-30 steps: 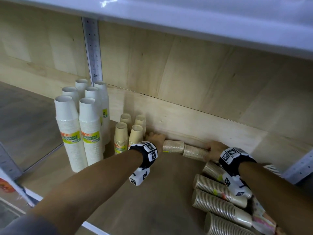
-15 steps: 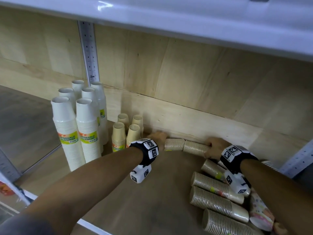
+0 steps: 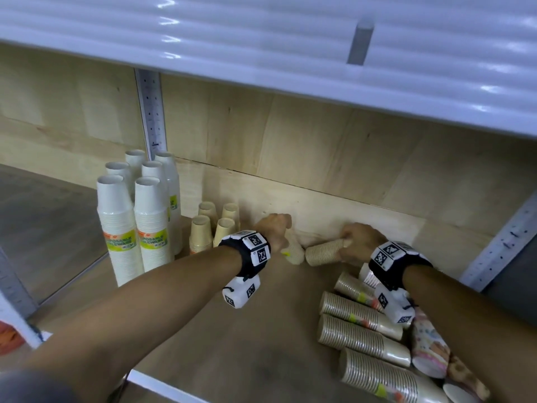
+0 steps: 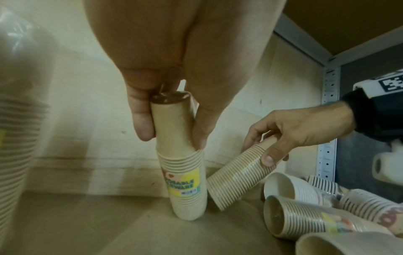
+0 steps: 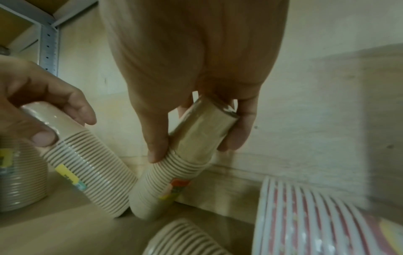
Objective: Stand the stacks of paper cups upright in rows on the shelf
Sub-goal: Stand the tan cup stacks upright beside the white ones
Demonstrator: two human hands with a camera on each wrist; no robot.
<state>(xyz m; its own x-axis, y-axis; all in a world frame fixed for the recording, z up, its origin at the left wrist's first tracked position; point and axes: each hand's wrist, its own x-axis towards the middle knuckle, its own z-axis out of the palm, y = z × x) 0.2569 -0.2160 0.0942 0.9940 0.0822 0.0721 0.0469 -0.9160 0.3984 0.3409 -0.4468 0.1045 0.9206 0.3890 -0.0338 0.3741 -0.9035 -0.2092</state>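
Both small tan cup stacks that were lying end to end against the back panel (image 3: 319,158) a second ago are now tipping up off the shelf (image 3: 232,330).

Left hand (image 3: 274,228) is gripping the left tan stack (image 4: 181,155) by its narrow closed end, thumb (image 4: 199,127) and fingers (image 4: 141,119) curled round it. That stack is sitting near upright, wide end touching the shelf, yellow label facing the left wrist camera.

Right hand (image 3: 359,241) is gripping the right tan stack (image 3: 324,253) the same way by its closed end. That stack is leaning at a steep tilt, its wide end down on the shelf and touching the base of the left tan stack.

Relative to the left tan stack: four short tan stacks (image 3: 216,225) are standing upright in a two-by-two block just to its left, six tall white stacks (image 3: 139,210) beyond those. More tan stacks (image 3: 363,335) and patterned ones (image 3: 427,347) are lying on their sides to the right and nearer the shelf's front edge.
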